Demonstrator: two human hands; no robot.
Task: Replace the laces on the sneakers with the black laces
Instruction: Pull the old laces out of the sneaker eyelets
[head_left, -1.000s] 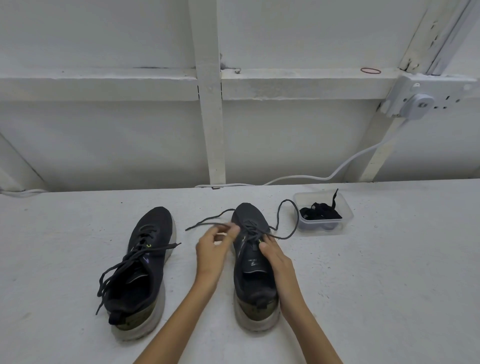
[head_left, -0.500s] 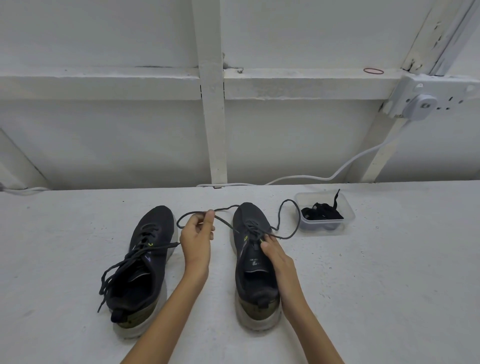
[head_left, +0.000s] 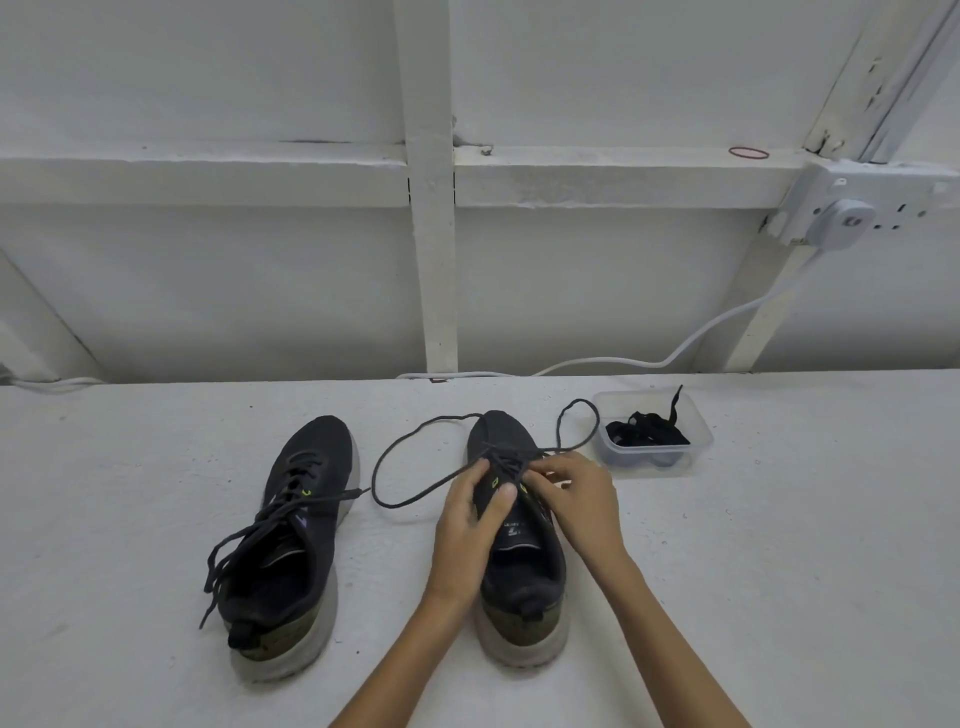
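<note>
Two dark sneakers stand toes-away on the white table. The left sneaker (head_left: 291, 540) has its dark lace loosened, ends trailing toward the heel. Both hands are on the right sneaker (head_left: 519, 561). My left hand (head_left: 467, 525) holds its left side, thumb lying across the tongue, fingers at the lace crossings. My right hand (head_left: 576, 499) pinches its dark lace (head_left: 395, 457) at the eyelets on the right. One lace end loops out over the table to the left, the other curls toward a clear tub (head_left: 696, 441) holding the bundled black laces (head_left: 647, 434).
The white table (head_left: 779, 571) meets a white wall with wooden battens at the back. A white cable (head_left: 701, 332) runs from a wall socket (head_left: 852, 218) at upper right down along the table's back edge. A red rubber band (head_left: 748, 152) lies on the ledge.
My left hand, which had drawn a lace end out to the left, has come back to the right sneaker. The freed lace now lies in a big loop between the two shoes.
</note>
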